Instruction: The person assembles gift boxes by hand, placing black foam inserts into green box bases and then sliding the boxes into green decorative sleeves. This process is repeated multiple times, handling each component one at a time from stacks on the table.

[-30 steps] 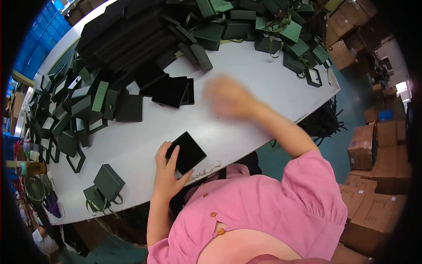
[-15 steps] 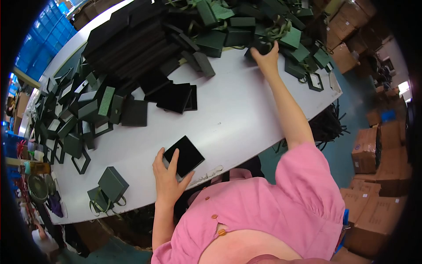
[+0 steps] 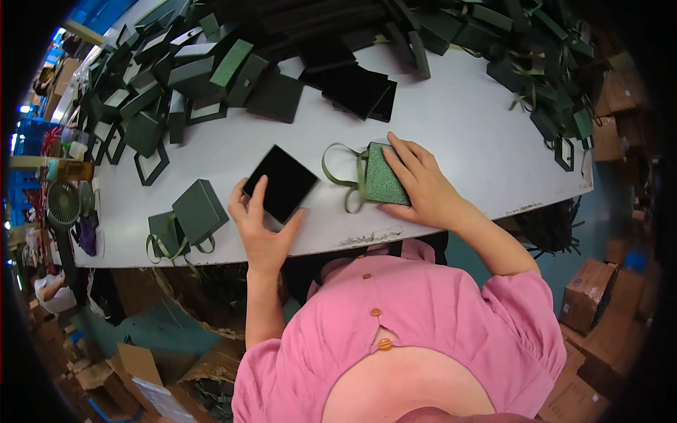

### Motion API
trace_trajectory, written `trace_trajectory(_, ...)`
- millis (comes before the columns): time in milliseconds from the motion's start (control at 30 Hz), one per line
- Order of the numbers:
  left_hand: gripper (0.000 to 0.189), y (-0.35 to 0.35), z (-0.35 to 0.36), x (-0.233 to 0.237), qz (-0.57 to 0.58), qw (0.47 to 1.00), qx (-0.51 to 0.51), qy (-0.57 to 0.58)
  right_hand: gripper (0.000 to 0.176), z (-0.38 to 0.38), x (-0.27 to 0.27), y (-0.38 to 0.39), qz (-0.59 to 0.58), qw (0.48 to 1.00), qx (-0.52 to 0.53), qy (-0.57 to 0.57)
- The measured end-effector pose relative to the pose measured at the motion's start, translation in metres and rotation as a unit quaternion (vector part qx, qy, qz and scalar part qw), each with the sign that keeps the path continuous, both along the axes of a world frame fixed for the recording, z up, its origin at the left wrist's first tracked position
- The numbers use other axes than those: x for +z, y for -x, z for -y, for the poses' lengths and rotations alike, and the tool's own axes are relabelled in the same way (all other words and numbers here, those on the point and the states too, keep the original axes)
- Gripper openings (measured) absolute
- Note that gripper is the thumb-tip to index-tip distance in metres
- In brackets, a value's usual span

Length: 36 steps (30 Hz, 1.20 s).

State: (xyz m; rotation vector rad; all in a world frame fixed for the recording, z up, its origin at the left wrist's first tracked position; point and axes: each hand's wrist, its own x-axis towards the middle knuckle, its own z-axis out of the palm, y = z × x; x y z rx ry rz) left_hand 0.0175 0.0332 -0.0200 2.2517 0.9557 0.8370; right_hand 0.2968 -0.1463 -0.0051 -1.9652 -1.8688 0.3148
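Observation:
My left hand (image 3: 262, 229) grips the lower left edges of a square tray with a black inside (image 3: 283, 185), its fingers spread around a corner near the table's front edge. To the right, my right hand (image 3: 423, 185) is wrapped over a green box with a speckled face (image 3: 383, 175). A loose olive ribbon (image 3: 341, 166) trails from that box's left side, towards the black square. The box and the tray lie apart on the white table. My right palm hides the box's right side.
Two dark green boxes (image 3: 200, 211) with ribbon lie at the front left. Piled green boxes and frames (image 3: 144, 132) fill the back left, more boxes (image 3: 441, 29) the back right. Flat black squares (image 3: 358, 92) lie behind my hands. Cartons (image 3: 587, 295) stand right of the table.
My right hand has come from the back-right pile to the front middle with a ribboned green box. My left hand remains on the black-lined tray. The view has shifted.

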Motion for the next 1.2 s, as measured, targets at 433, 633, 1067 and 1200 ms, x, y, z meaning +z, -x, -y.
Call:
trace_trajectory(433, 0.076, -0.012, -0.001, -0.001, 0.049, 0.999, 0.018, -0.006, 0.056, -0.072, 0.021, -0.002, 0.074, 0.99, -0.099, -0.069)
trace_trajectory(633, 0.076, 0.0, 0.0, -0.001, 0.053, 0.999, 0.012, 0.006, 0.047, -0.084, 0.013, 0.011, -0.055, 0.988, -0.03, -0.139)
trace_trajectory(1067, 0.08, -0.033, 0.008, 0.009, 0.043, 0.995, -0.095, 0.002, 0.062, 0.028, -0.015, 0.012, -0.081, 0.985, -0.036, -0.149)
trace_trajectory(1200, 0.085, -0.04, 0.014, 0.016, 0.069, 0.99, -0.118, 0.032, 0.061, 0.029, 0.005, 0.004, -0.113, 0.975, 0.074, -0.178)
